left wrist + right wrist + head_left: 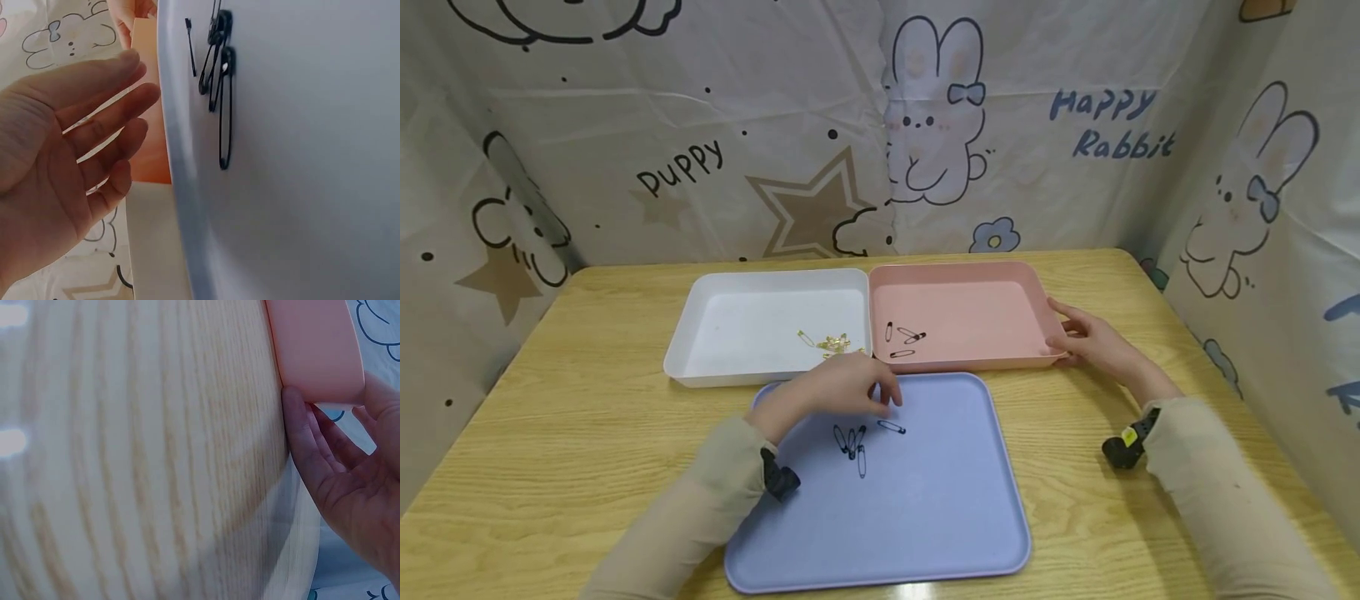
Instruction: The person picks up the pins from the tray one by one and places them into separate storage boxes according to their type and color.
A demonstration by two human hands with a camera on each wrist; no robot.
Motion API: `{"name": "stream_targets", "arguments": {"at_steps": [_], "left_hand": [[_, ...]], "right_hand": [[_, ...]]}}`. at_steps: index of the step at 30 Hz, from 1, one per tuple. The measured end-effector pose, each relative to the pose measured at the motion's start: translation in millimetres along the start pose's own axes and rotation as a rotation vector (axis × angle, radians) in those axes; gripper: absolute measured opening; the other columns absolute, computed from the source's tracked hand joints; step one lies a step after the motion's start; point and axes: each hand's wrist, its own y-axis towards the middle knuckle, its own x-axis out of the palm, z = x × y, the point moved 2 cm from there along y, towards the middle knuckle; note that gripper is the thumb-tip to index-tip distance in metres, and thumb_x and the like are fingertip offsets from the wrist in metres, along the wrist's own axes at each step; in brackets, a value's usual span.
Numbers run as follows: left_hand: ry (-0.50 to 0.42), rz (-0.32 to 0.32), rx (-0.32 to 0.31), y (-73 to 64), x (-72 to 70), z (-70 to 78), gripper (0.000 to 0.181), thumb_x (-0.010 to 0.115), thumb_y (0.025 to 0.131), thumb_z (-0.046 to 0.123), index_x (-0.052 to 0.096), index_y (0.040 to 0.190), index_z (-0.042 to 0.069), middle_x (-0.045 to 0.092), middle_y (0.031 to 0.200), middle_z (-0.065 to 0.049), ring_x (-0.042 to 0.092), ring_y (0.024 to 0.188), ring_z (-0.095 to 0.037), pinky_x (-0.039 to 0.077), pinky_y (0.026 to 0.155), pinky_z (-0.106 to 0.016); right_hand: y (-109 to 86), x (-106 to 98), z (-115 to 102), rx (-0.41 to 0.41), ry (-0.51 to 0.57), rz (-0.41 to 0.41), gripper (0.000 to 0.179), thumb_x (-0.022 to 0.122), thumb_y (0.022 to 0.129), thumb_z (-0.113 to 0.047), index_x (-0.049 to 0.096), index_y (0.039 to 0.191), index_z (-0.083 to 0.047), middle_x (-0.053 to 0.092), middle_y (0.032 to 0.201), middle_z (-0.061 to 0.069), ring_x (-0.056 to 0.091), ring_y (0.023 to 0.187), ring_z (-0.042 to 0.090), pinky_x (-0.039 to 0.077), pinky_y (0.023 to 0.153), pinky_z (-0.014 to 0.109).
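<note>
My left hand [850, 385] hovers over the far edge of the blue tray [940, 500], fingers loosely bent and nothing between them in the left wrist view. Just below its fingertips lies a black safety pin [891, 427]. Beside that, several more black safety pins [225, 119] lie bunched together on the blue tray. At the right end of the pink tray [970, 300], my right hand [1093, 342] holds the end wall, fingertips at the rim and outer corner. Several black safety pins [912, 336] lie in the pink tray's left part.
Left of the pink tray, and right against it, stands a white tray [737, 325] with a small heap of gold safety pins [835, 342] near its front right corner. All three trays stand on a wooden table [587, 400], with printed curtains [700, 100] behind and at the sides.
</note>
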Motion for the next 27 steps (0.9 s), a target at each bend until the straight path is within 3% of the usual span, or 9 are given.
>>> {"name": "stream_targets", "arguments": {"at_steps": [10,27], "left_hand": [[0.026,-0.063,-0.008,1.2,13.4,6.0,0.011,0.072,0.076,0.022,0.067,0.086,0.022,0.060,0.077,0.012,0.052,0.070,-0.003,0.042,0.065,-0.022],[0.044,-0.101,0.017,7.0,20.7,7.6,0.006,0.070,0.078,0.015,0.065,0.077,0.019,0.054,0.068,0.012,0.048,0.065,-0.004,0.039,0.062,-0.019]], "right_hand": [[1.3,-0.4,1.0,0.000,-0.008,-0.005,0.072,0.052,0.092,-0.029,0.006,0.147,-0.027,0.034,0.129,0.024,0.048,0.100,0.029,0.049,0.083,0.033],[0.1,0.5,0.8,-0.026,0.014,-0.010,0.073,0.054,0.091,-0.029,0.005,0.147,-0.026,0.034,0.129,0.026,0.051,0.097,0.028,0.049,0.083,0.034]]}}
